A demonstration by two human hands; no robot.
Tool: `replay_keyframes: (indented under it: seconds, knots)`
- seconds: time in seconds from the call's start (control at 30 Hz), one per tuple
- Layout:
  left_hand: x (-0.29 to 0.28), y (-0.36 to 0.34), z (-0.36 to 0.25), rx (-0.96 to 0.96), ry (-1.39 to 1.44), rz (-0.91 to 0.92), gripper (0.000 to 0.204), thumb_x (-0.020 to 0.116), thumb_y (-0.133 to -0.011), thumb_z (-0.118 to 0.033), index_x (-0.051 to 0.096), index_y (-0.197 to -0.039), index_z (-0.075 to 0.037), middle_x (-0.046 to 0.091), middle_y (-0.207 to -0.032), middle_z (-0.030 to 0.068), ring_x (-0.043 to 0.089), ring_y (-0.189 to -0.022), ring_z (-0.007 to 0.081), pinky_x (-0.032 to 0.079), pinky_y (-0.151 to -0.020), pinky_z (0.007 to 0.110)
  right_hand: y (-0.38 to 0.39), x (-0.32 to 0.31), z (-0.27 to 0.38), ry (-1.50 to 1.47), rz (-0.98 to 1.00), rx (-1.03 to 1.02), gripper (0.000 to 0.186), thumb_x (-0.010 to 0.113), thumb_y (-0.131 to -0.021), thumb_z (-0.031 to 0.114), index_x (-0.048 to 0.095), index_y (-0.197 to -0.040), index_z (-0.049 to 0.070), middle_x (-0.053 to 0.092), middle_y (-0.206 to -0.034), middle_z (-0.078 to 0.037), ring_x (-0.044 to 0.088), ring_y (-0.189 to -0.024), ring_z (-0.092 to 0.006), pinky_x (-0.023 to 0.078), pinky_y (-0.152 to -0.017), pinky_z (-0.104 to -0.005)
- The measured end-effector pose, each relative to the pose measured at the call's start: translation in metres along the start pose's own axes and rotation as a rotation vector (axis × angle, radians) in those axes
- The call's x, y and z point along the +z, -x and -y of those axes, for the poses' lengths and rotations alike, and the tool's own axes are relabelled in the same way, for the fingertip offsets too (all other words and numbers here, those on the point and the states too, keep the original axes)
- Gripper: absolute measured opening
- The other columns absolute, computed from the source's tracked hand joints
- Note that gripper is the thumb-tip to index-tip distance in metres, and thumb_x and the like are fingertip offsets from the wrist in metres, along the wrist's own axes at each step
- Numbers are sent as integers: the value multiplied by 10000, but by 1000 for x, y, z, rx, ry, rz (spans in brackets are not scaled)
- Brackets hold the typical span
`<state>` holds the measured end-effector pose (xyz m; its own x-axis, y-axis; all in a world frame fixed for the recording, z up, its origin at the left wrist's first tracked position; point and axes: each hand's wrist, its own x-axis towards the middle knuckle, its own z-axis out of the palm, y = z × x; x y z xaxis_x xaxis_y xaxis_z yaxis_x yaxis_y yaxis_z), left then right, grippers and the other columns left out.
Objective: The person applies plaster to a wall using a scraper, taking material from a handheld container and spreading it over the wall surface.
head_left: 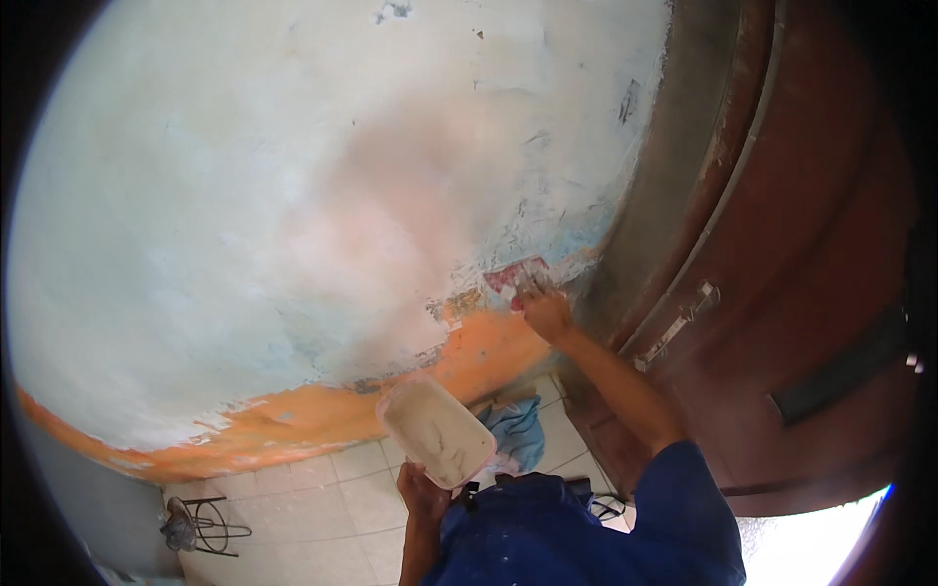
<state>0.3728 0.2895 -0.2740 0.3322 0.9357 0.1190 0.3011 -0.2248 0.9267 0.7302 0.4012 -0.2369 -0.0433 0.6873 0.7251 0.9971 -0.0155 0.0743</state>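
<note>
My right hand [547,313] is closed around a red, putty-smeared spreader [502,277]. Its blade lies against the wall [215,215], where a pale skim coat meets an orange painted band [498,342]. Low in front of my body, my left hand [420,494] grips the near end of a rectangular tub [382,414]. Pale, creamy putty [435,430] covers the tub's inside. My fingers under the tub are partly hidden. Flaked, rough patches run along the seam close to the spreader.
A dark red door [791,283] with a metal handle [676,327] stands on the right, beside a grey jamb [674,166]. A blue cloth [515,430] lies on the tiled floor [313,498] below the wall. A dark-framed stool [210,527] is at lower left.
</note>
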Motion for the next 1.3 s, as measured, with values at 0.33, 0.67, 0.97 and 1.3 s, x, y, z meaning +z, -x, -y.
replay_keyframes:
  seconds: [0.33, 0.67, 0.97, 1.3]
  knots:
    - [-2, 8, -17, -359, 963, 21, 495, 458, -780, -204, 410, -1228, 1, 513, -1174, 163, 517, -1081, 328, 457, -882, 503, -126, -96, -22, -16, -454, 64, 407, 619, -599, 10, 617, -1005, 37, 580, -1135, -166, 573, -1017, -302, 483, -790, -386]
    - [-11, 9, -6, -406, 1406, -20, 450, 443, -792, -200, 448, -1194, 2, 522, -1165, 163, 528, -1053, 325, 485, -822, 485, -1, 48, 41, 42, -12, 21, 391, 567, -693, 35, 588, -1078, -26, 549, -1159, -236, 485, -1135, -387, 497, -794, -426]
    - [-18, 3, 2, -397, 1453, -30, 499, 419, -781, -215, 405, -1226, 11, 496, -1197, 174, 502, -1083, 348, 437, -885, 521, -106, -99, 26, -150, -567, 9, 458, 622, -546, -76, 633, -986, 47, 603, -1092, -169, 642, -803, -303, 533, -615, -330]
    - [-11, -6, -8, -404, 1383, -217, 442, 488, -799, -285, 472, -1108, 30, 573, -976, 127, 586, -896, 272, 511, -743, 437, -251, -155, 11, 142, -524, 57, 480, 611, -593, -7, 588, -1071, 37, 596, -1068, -206, 618, -882, -317, 534, -631, -366]
